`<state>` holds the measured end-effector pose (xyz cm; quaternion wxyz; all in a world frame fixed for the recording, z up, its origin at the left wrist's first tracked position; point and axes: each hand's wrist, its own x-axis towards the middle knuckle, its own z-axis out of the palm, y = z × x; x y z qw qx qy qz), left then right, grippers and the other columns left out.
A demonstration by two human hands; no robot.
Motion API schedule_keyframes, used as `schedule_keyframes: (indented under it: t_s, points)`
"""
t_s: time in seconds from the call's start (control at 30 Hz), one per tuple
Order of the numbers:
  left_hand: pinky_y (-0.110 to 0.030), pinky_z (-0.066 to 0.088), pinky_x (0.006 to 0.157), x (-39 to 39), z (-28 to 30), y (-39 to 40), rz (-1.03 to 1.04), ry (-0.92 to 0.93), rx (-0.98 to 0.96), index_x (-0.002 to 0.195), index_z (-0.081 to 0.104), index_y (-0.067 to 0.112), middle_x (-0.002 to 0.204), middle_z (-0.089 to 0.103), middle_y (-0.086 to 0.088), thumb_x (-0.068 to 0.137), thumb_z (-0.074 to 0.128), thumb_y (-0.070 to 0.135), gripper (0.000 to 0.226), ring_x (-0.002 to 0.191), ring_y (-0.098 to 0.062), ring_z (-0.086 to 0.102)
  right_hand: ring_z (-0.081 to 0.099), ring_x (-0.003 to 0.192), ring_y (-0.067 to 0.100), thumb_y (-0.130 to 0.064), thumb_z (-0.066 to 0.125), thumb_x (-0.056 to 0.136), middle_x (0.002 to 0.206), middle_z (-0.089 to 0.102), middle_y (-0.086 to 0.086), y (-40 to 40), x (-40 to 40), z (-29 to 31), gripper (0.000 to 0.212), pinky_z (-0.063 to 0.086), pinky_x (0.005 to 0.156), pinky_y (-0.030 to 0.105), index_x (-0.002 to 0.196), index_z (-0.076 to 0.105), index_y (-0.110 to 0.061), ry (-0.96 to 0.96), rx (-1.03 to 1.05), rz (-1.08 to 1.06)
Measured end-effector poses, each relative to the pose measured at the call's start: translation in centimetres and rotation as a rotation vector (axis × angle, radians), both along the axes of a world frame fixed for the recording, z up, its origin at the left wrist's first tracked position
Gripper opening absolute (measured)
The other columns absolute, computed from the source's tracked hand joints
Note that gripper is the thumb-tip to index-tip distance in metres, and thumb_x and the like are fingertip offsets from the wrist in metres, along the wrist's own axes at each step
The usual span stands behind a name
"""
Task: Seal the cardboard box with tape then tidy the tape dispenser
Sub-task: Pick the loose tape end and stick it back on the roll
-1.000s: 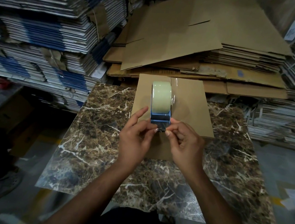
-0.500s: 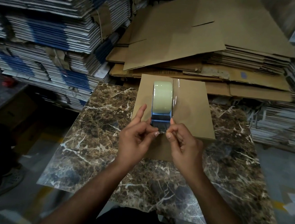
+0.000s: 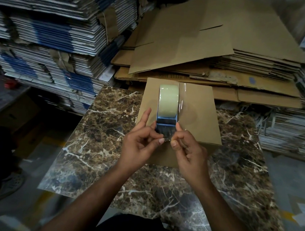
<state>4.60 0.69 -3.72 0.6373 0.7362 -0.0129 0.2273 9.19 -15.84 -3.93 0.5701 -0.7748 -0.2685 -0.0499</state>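
A closed brown cardboard box (image 3: 198, 108) stands on the marble table (image 3: 99, 144), with a strip of clear tape (image 3: 182, 99) running down its top seam. On top of the box sits the tape dispenser (image 3: 167, 114), a blue frame carrying a pale yellow-green roll. My left hand (image 3: 140, 143) and my right hand (image 3: 187, 148) meet at the dispenser's near end. Thumb and forefinger of each hand pinch the loose end of the tape at the cutter. My left index finger points up beside the frame.
Flattened brown cartons (image 3: 191, 45) are piled right behind the table. Tall stacks of white and blue flat board (image 3: 44, 32) fill the left, and more stacks (image 3: 298, 128) stand at the right. A person's shoe (image 3: 3, 189) shows on the floor at the lower left.
Both hands stay at the dispenser's near end. The fingertips have drawn slightly toward me with the tape end, and the left index finger has lifted.
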Motion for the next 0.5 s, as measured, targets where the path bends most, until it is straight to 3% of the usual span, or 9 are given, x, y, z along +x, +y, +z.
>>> schedule_keyframes:
  t_s: [0.1, 0.2, 0.3, 0.4, 0.5]
  points:
    - [-0.05, 0.035, 0.119, -0.2, 0.46, 0.09, -0.069, -0.011, -0.004, 0.084, 0.073, 0.007, 0.162, 0.028, -0.011, 0.083, 0.075, 0.001, 0.006, 0.154, -0.027, 0.023, 0.056, 0.111, 0.038, -0.044, 0.056, 0.095, 0.142, 0.062, 0.004, -0.28, 0.13, 0.1, 0.005, 0.048, 0.069, 0.032, 0.09, 0.056, -0.043, 0.029, -0.026, 0.042]
    - [-0.044, 0.037, 0.119, -0.2, 0.71, -0.28, -0.042, -0.009, 0.011, 0.084, 0.072, 0.006, 0.159, 0.034, -0.011, 0.084, 0.075, 0.001, 0.005, 0.153, -0.022, 0.026, 0.055, 0.118, 0.022, -0.038, 0.055, 0.095, 0.146, 0.057, -0.004, -0.28, 0.13, 0.32, 0.008, 0.046, 0.076, 0.028, 0.093, 0.058, -0.031, 0.041, -0.022, 0.036]
    - [-0.049, 0.042, 0.115, -0.2, 0.23, -0.31, 0.004, 0.003, -0.023, 0.086, 0.073, 0.008, 0.152, 0.048, -0.017, 0.084, 0.076, 0.007, 0.004, 0.148, -0.019, 0.039, 0.06, 0.122, 0.017, -0.039, 0.057, 0.094, 0.146, 0.052, -0.021, -0.16, 0.01, 0.08, 0.012, 0.053, 0.085, 0.032, 0.094, 0.06, -0.027, 0.052, -0.014, 0.009]
    - [-0.053, 0.049, 0.107, -0.6, 0.22, -0.13, 0.064, 0.038, -0.006, 0.091, 0.077, 0.018, 0.142, 0.061, -0.008, 0.083, 0.077, 0.02, 0.009, 0.135, -0.016, 0.056, 0.054, 0.135, 0.017, -0.038, 0.06, 0.092, 0.156, 0.045, -0.005, 0.0, -0.05, 0.04, 0.012, 0.053, 0.099, 0.029, 0.092, 0.062, -0.026, 0.079, 0.049, 0.005]
    - [-0.041, 0.054, 0.102, -0.98, 0.83, 0.13, 0.155, 0.021, 0.178, 0.092, 0.079, 0.015, 0.131, 0.068, -0.003, 0.083, 0.08, 0.016, 0.009, 0.125, -0.014, 0.062, 0.051, 0.139, 0.012, -0.03, 0.064, 0.091, 0.148, 0.055, -0.002, -0.16, 0.09, 0.77, 0.008, 0.05, 0.104, 0.028, 0.093, 0.067, -0.024, 0.055, 0.09, 0.005]
